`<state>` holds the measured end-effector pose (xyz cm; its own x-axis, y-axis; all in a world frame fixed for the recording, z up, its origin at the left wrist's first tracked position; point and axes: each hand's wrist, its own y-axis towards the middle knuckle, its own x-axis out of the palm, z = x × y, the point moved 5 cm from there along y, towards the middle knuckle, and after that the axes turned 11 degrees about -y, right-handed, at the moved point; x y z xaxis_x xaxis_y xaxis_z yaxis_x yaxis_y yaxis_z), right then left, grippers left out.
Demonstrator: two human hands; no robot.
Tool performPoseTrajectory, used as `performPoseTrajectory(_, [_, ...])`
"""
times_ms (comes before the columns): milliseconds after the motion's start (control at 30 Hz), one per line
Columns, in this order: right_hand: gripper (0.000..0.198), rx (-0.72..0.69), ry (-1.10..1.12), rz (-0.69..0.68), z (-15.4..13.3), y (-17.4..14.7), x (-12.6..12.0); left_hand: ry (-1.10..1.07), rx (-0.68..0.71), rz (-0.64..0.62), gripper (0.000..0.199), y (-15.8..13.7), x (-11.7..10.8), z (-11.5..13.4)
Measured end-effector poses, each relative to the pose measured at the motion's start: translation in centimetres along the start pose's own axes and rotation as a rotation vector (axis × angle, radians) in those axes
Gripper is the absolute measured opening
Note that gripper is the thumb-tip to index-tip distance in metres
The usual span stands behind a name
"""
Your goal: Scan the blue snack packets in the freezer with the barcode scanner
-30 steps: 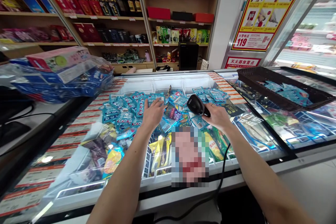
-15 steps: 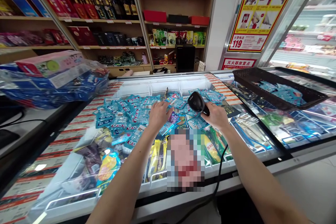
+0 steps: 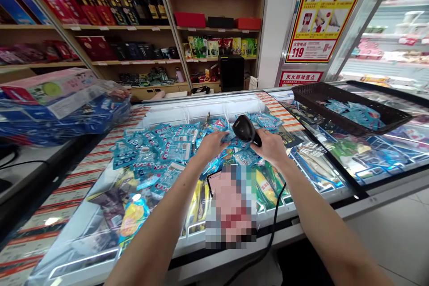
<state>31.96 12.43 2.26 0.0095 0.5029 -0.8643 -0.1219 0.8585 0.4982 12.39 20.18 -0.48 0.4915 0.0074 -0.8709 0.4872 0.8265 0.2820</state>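
Note:
My right hand (image 3: 272, 145) is wrapped round the handle of a black barcode scanner (image 3: 244, 128), whose head points left over the packets. My left hand (image 3: 212, 146) is closed at the fingertips on the edge of a small blue packet (image 3: 231, 136), just left of the scanner. Many similar blue packets (image 3: 179, 149) lie in a loose pile on the freezer's glass top (image 3: 90, 228). A phone (image 3: 214, 178), mostly blurred out by pixels, lies in front of my hands between the forearms. The scanner's black cable (image 3: 275, 228) hangs down over the front edge.
A dark basket (image 3: 318, 107) with more blue packets stands at the right. Plastic-wrapped boxes (image 3: 63, 107) are stacked at the left. Frozen goods show through the glass. Shelves (image 3: 134, 27) with bottles and boxes line the back, beside a red-and-yellow sign (image 3: 330, 13).
My left hand has moved right, toward the scanner, and its fingers have closed on a packet. The right hand still holds the scanner. The whole view has shifted slightly.

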Motion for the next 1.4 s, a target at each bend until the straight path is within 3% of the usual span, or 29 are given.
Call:
performPoseTrajectory(133, [0.033, -0.010, 0.005, 0.002, -0.1, -0.1, 0.1, -0.112, 0.116, 0.006, 0.039, -0.8, -0.2, -0.1])
performPoseTrajectory(233, [0.033, -0.021, 0.012, 0.008, -0.1, -0.1, 0.3, -0.072, 0.166, 0.146, 0.033, -1.8, -1.5, -0.8])
performPoseTrajectory(300, [0.033, -0.027, 0.014, 0.016, -0.2, -0.1, 0.4, 0.002, 0.097, 0.237, 0.031, -2.8, -2.3, -1.5])
performPoseTrajectory(467, [0.033, -0.037, 0.008, 0.008, -0.3, -0.1, 0.5, -0.082, -0.149, 0.193, 0.036, -4.8, -2.6, -2.7])
performPoseTrajectory(867, [0.035, -0.078, -0.005, 0.001, -1.0, -0.4, 0.6, -0.806, -0.298, 0.390, 0.045, -5.0, -3.1, -4.8])
performPoseTrajectory(1033, [0.037, -0.149, -0.001, -0.034, -1.5, -0.6, 0.8, -0.670, -0.277, 0.486, 0.038, -5.4, -3.7, -4.9])
performPoseTrajectory(1167, [0.036, -0.183, -0.013, -0.050, -1.8, -0.8, 0.9, -0.608, -0.280, 0.554, 0.048, -5.5, -3.8, -5.1])
performPoseTrajectory(1400, [0.033, -0.256, -0.004, -0.059, -2.6, -1.0, 0.4, -0.469, -0.257, 0.469, 0.041, -5.3, -3.4, -4.5])
